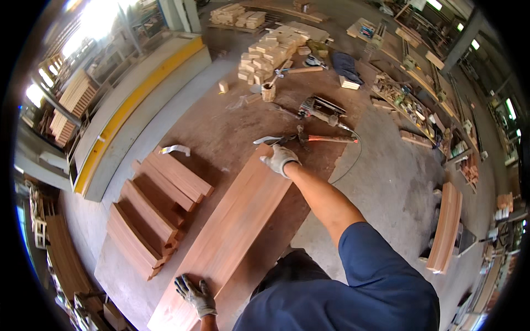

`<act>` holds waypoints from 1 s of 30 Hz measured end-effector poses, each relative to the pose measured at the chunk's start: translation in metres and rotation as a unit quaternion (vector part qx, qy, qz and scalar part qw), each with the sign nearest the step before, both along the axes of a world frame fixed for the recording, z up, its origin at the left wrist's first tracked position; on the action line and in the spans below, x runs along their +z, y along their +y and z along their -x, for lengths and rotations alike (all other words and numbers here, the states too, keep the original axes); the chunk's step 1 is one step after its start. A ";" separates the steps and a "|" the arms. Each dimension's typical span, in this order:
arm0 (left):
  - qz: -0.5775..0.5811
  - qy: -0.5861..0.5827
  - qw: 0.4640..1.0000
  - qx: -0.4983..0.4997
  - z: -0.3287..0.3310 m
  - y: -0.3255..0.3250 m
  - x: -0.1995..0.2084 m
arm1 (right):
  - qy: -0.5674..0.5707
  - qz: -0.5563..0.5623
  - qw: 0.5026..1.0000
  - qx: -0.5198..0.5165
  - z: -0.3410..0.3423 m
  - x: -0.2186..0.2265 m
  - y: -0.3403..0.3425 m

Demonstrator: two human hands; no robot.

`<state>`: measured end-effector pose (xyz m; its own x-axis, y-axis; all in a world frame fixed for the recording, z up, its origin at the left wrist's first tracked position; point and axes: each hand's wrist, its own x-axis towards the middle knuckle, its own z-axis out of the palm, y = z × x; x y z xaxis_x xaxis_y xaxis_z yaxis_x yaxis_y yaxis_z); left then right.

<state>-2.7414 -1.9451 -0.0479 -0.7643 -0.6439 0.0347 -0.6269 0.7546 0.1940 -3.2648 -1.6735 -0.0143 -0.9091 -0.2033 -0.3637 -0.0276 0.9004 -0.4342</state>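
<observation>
A long reddish wooden board (226,220) lies slantwise on the brown work surface (221,110) before me. My left hand (197,296), in a grey-white work glove with dark fingertips, rests flat on the board's near part, fingers apart. At the far end, my right hand (280,161), also gloved, is closed over the corner, thumb on the upper face; some of its fingers are hard to see. Just beyond it lie a hammer (331,139) with an orange-red handle and a dark metal tool with a pale blade (268,140).
Left of the board lie several curved reddish wood pieces (146,220) and a small pale curved tool (175,149). A corded power tool (323,112), a brush pot (269,92), another hammer (303,70) and stacked wood blocks (270,52) stand farther off. A yellow-edged platform (138,105) is at left.
</observation>
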 end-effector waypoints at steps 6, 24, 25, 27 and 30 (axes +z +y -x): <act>-0.024 -0.006 1.000 0.000 -0.011 -0.003 -0.004 | -0.051 0.056 0.995 0.071 0.018 -0.007 -0.003; -0.017 0.011 0.999 0.043 -0.006 0.001 0.025 | -0.032 0.167 0.978 0.118 0.019 -0.030 0.015; -0.015 0.011 0.999 0.042 -0.009 -0.002 0.023 | -0.038 0.167 0.978 0.115 0.013 -0.029 0.015; -0.009 0.006 0.999 0.043 -0.020 -0.007 0.025 | -0.036 0.147 0.979 0.133 0.000 -0.025 0.012; -0.007 -0.002 0.999 0.044 -0.031 -0.016 0.028 | -0.017 0.141 0.985 0.100 -0.009 -0.041 0.012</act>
